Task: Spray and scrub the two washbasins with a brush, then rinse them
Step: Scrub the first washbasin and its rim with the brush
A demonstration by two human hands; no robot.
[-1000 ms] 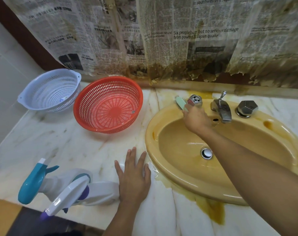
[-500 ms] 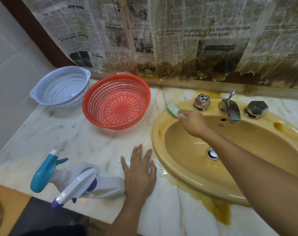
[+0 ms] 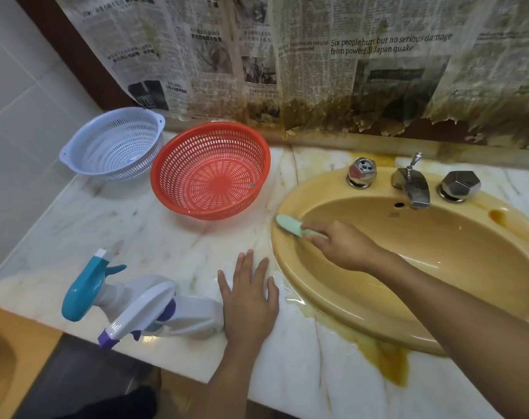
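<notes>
A yellow oval washbasin (image 3: pixel 332 300) is set into the marble counter on the right. My right hand (image 3: pixel 344 246) grips the handle of a pale green brush (image 3: pixel 289 225), whose head lies on the basin's left rim. My left hand (image 3: pixel 249 294) rests flat, fingers straight, on the counter just left of the basin. Two spray bottles lie on their sides at the counter's front: one with a teal head (image 3: pixel 84 287), one with a white and purple head (image 3: pixel 142 313). The second washbasin is out of view.
A red basket (image 3: pixel 210 170) and a pale blue colander (image 3: pixel 115 143) stand at the back left. The tap (image 3: pixel 413 186) and two chrome knobs (image 3: pixel 361 172) sit behind the basin. Brown stains and a wet patch (image 3: pixel 384 361) mark the marble in front. Stained newspaper covers the wall.
My right hand has drawn the brush from beside the left knob down along the basin's left rim toward me. My left hand stays flat on the counter.
</notes>
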